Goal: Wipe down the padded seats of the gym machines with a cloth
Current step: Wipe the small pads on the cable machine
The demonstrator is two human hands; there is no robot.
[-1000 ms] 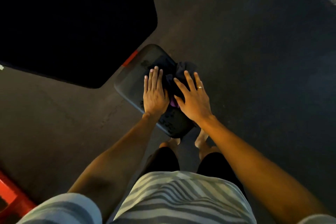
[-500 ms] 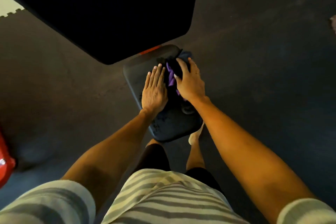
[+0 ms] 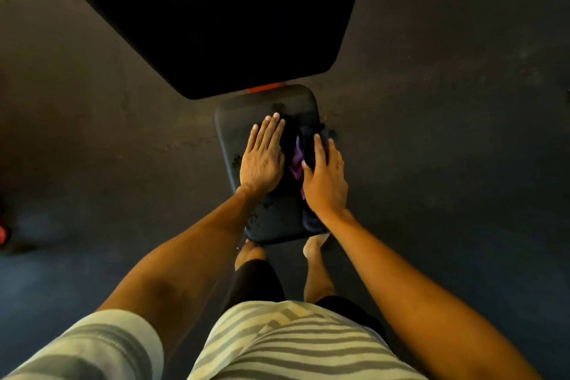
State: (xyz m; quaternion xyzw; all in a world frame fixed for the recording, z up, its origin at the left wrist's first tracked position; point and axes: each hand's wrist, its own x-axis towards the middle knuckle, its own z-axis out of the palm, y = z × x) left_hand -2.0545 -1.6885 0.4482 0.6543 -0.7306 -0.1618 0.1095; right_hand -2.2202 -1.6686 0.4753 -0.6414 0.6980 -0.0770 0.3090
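From the head camera, looking straight down: a small dark padded seat with rounded corners [image 3: 265, 120] sits low over the dark rubber floor [image 3: 447, 133], and both hands are on it. The left hand [image 3: 262, 157] lies flat, fingers straight and together, palm down near the seat's left edge, holding nothing. The right hand [image 3: 325, 182] is curled loosely over a bunched dark cloth with purple patches [image 3: 303, 148], pressing it onto the seat along the right edge; the cloth reaches from the far right area down towards the near right corner. A big black backrest pad [image 3: 216, 15] looms just past the seat's far edge, with an orange strip [image 3: 263, 88] between them. Bare feet [image 3: 314, 248] stand at the near edge, under a striped shirt [image 3: 293, 342].
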